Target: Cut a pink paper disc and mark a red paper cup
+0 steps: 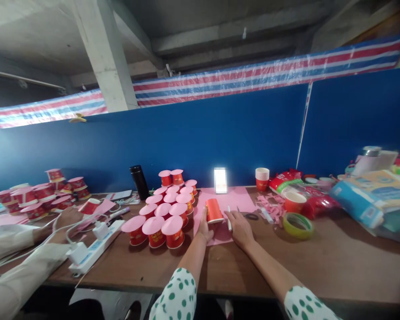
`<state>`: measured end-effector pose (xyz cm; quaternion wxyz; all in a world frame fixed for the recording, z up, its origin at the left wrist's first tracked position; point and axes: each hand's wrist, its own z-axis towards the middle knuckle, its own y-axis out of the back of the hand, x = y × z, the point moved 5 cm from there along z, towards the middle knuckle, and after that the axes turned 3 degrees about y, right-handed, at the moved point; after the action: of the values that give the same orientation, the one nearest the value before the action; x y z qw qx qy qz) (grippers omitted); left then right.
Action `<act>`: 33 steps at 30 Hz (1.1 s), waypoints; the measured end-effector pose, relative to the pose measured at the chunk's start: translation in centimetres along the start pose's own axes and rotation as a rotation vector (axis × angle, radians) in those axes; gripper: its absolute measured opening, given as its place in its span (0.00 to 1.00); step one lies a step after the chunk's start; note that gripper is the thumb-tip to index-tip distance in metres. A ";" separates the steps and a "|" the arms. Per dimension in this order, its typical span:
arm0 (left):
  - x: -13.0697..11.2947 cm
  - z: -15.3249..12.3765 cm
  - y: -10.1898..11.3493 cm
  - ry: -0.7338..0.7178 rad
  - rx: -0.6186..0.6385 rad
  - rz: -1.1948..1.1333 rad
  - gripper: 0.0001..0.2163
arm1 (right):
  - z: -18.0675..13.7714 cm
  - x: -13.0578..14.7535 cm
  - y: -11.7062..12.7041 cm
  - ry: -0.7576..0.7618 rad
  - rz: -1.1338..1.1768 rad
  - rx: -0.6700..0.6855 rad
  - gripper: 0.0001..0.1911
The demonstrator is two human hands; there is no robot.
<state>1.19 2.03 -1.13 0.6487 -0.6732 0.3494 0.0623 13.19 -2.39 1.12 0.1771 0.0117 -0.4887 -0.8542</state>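
Observation:
My left hand (205, 229) is closed around the side of a red paper cup (214, 210), which is tipped over above pink paper (237, 198). My right hand (240, 229) rests on the right part of that paper, its fingers closed on a slim white pen (229, 218). Just beyond the right hand lies a pair of scissors with a dark handle (252, 216), partly hidden. To the left of my hands stand several red cups (175, 239), each topped with a pink paper disc (172, 225).
A power strip (95, 249) and a co-worker's hands (68, 218) are at left, near more red cups (35, 211). A black bottle (139, 182) stands behind. On the right are stacked cups (262, 178), pink scraps (271, 204), tape (298, 225) and a tissue pack (370, 200).

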 end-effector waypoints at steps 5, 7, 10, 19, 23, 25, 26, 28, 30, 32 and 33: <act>-0.1 0.1 -0.1 0.002 0.017 -0.010 0.19 | 0.1 -0.1 -0.2 0.012 -0.002 -0.001 0.23; -0.1 0.2 -0.1 0.008 0.018 -0.011 0.20 | 0.1 -0.1 -0.3 0.014 0.002 -0.002 0.23; -0.1 0.1 -0.2 -0.005 0.006 -0.008 0.19 | 0.1 -0.1 -0.3 0.013 0.005 -0.007 0.22; -0.1 0.3 -0.2 0.008 -0.009 -0.013 0.20 | 0.2 -0.1 -0.3 0.011 0.008 -0.018 0.20; 0.0 0.4 -0.3 0.015 0.009 -0.014 0.20 | 0.2 -0.2 -0.3 0.007 0.010 -0.011 0.20; 0.0 0.4 -0.2 0.019 0.000 -0.012 0.20 | 0.2 -0.2 -0.4 0.010 0.011 -0.007 0.21; 0.0 0.4 -0.2 0.014 -0.005 -0.012 0.20 | 0.2 -0.3 -0.4 0.011 0.012 -0.005 0.20; 0.0 0.5 -0.2 0.004 -0.011 -0.016 0.20 | 0.2 -0.3 -0.6 0.012 0.011 -0.002 0.20; 0.0 0.5 -0.2 -0.003 -0.008 -0.021 0.21 | 0.2 -0.4 -0.7 0.010 0.009 -0.001 0.21; 0.0 0.6 -0.1 -0.004 -0.007 -0.025 0.21 | 0.2 -0.4 -0.8 0.010 0.009 0.002 0.21; 0.0 0.6 0.0 0.001 -0.003 -0.025 0.22 | 0.2 -0.4 -0.8 0.012 0.010 0.004 0.21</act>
<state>1.45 2.58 -1.20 0.6481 -0.6787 0.3410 0.0544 13.25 -1.72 0.52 0.1841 0.0146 -0.4894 -0.8523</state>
